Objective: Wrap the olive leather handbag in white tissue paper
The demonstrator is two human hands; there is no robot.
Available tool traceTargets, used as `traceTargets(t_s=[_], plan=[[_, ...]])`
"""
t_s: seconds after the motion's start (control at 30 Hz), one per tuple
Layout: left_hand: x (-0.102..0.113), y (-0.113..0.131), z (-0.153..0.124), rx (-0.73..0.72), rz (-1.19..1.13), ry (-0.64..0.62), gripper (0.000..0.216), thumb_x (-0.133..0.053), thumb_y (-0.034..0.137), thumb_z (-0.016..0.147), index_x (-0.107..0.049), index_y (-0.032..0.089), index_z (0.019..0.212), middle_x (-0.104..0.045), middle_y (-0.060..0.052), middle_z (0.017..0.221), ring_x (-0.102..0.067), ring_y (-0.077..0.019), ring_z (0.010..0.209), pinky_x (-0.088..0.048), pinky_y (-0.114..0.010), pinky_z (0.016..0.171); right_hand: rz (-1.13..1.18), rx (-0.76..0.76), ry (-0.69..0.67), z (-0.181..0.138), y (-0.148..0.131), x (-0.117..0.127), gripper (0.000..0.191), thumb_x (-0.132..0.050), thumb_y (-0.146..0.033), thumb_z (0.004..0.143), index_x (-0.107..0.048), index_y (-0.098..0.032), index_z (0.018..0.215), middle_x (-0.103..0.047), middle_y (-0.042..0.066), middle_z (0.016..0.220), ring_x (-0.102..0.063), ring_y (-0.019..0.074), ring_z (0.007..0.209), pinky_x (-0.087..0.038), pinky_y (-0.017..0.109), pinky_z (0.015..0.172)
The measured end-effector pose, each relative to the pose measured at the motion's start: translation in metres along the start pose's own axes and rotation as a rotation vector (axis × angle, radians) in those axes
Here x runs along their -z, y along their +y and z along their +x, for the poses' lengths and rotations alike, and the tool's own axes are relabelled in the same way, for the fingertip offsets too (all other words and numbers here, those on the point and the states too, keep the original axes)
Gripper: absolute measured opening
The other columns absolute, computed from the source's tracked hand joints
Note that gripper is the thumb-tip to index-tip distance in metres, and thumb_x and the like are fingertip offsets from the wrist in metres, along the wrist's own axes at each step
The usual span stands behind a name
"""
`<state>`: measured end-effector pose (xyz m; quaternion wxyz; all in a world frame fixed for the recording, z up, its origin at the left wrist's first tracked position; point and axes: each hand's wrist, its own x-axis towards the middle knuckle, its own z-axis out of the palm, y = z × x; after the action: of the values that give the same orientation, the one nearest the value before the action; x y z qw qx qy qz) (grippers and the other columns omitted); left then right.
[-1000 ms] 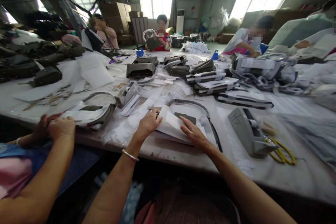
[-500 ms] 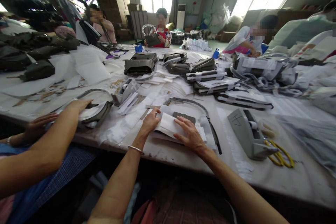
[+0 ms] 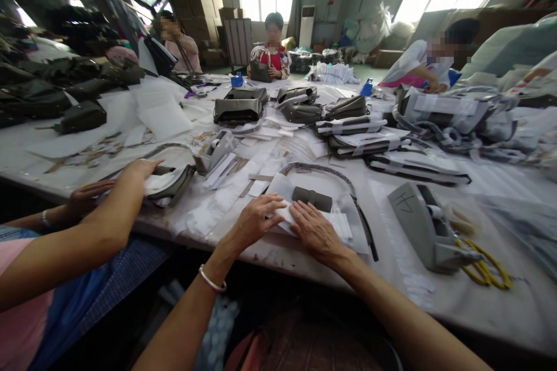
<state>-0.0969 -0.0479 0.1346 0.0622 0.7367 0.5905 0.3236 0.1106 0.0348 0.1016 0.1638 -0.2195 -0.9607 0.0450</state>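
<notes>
In the head view, a handbag lies on the table in front of me, largely covered by white packing sheet. Its wrapped strap arches behind it, and a dark grey flap piece shows on top. My right hand lies flat on the white sheet, fingers stretched out. Close beside it, my left hand is over the sheet's left edge, thumb and fingers apart, with nothing visible between them. Whether its fingertips touch the sheet I cannot tell.
A grey tape dispenser with yellow-handled scissors stands to the right. Beyond lie stacked wrapped bags and a second dispenser. At left, a co-worker's arm reaches over another bag. Paper scraps lie between.
My left hand has moved from the sheet's far left corner toward me and closer to my right hand. My right hand now lies flatter, and more of the dark flap piece shows.
</notes>
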Motion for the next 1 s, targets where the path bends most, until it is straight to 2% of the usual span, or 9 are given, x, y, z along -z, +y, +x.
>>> traceTargets(t_s=[0.07,0.17,0.27,0.43,0.57,0.7,0.8,0.87,1.0], plan=[[-0.004,0.002,-0.012,0.019,0.049,-0.029,0.027,-0.068,0.017,0.087,-0.066,0.024,0.113,-0.068,-0.003,0.124,-0.057,-0.022,0.123,-0.043,-0.04,0.109,0.006,0.004,-0.031,0.0,-0.001,0.003,0.053,-0.05,-0.043,0.099,-0.05,-0.008,0.139,-0.049,0.021,0.145,-0.044,0.032,0.137,-0.036,0.054,0.114],[-0.014,0.004,-0.021,0.088,0.096,0.021,0.027,-0.068,0.012,0.084,-0.067,0.023,0.109,-0.069,-0.004,0.12,-0.059,-0.023,0.121,-0.045,-0.042,0.107,0.01,0.022,-0.022,0.0,-0.002,0.004,0.069,-0.059,-0.056,0.092,-0.048,-0.008,0.141,-0.045,0.023,0.147,-0.039,0.0345,0.139,-0.033,0.055,0.116],[-0.018,0.004,-0.022,0.118,0.105,0.044,0.026,-0.067,0.012,0.085,-0.066,0.024,0.107,-0.07,-0.004,0.119,-0.059,-0.0231,0.121,-0.046,-0.042,0.106,-0.025,0.029,-0.011,0.001,-0.003,0.004,0.061,-0.061,-0.047,0.093,-0.048,-0.01,0.141,-0.047,0.021,0.146,-0.042,0.0341,0.138,-0.034,0.054,0.115],[-0.013,0.0,-0.025,0.021,0.118,-0.031,0.027,-0.067,0.016,0.087,-0.065,0.024,0.113,-0.067,-0.003,0.126,-0.055,-0.0229,0.127,-0.042,-0.041,0.11,-0.011,0.048,-0.074,0.004,0.001,0.008,0.054,-0.057,-0.038,0.096,-0.05,-0.007,0.14,-0.048,0.022,0.145,-0.044,0.033,0.136,-0.035,0.052,0.115],[-0.007,0.007,-0.018,0.031,0.158,-0.05,0.025,-0.071,0.027,0.086,-0.066,0.023,0.11,-0.068,-0.005,0.122,-0.057,-0.0239,0.124,-0.042,-0.041,0.108,0.146,0.054,-0.146,0.006,0.013,0.016,0.064,-0.058,-0.047,0.095,-0.046,-0.007,0.143,-0.043,0.021,0.149,-0.039,0.0326,0.14,-0.028,0.055,0.118],[-0.008,0.039,-0.001,-0.013,0.36,0.02,0.014,-0.069,0.026,0.087,-0.064,0.02,0.099,-0.07,-0.006,0.11,-0.058,-0.0273,0.119,-0.037,-0.05,0.109,0.479,-0.064,-0.19,0.005,0.031,0.017,0.056,-0.04,-0.047,0.102,-0.043,-0.015,0.147,-0.039,0.014,0.153,-0.033,0.027,0.144,-0.024,0.054,0.12],[-0.018,0.066,0.003,-0.12,0.416,0.069,0.002,-0.06,0.019,0.091,-0.062,0.018,0.092,-0.069,-0.007,0.1,-0.062,-0.0256,0.106,-0.044,-0.045,0.099,0.652,-0.118,-0.1,0.003,0.039,0.012,0.063,-0.058,-0.045,0.093,-0.043,-0.019,0.148,-0.039,0.013,0.154,-0.036,0.0275,0.142,-0.027,0.051,0.119],[-0.028,0.077,-0.002,-0.19,0.373,0.063,0.006,-0.057,0.02,0.093,-0.062,0.017,0.092,-0.068,-0.006,0.094,-0.063,-0.0234,0.094,-0.049,-0.039,0.088,0.7,-0.127,-0.005,0.002,0.04,0.008,0.064,-0.068,-0.039,0.085,-0.049,-0.021,0.144,-0.045,0.012,0.15,-0.042,0.0282,0.138,-0.032,0.05,0.118],[-0.04,0.08,-0.014,-0.221,0.334,0.078,0.025,-0.059,0.022,0.093,-0.058,0.013,0.115,-0.068,-0.01,0.11,-0.064,-0.0242,0.098,-0.049,-0.039,0.089,0.781,-0.19,0.135,0.002,0.037,0.008,0.053,-0.068,-0.031,0.083,-0.059,-0.022,0.134,-0.054,0.011,0.143,-0.049,0.0273,0.132,-0.035,0.048,0.115]])
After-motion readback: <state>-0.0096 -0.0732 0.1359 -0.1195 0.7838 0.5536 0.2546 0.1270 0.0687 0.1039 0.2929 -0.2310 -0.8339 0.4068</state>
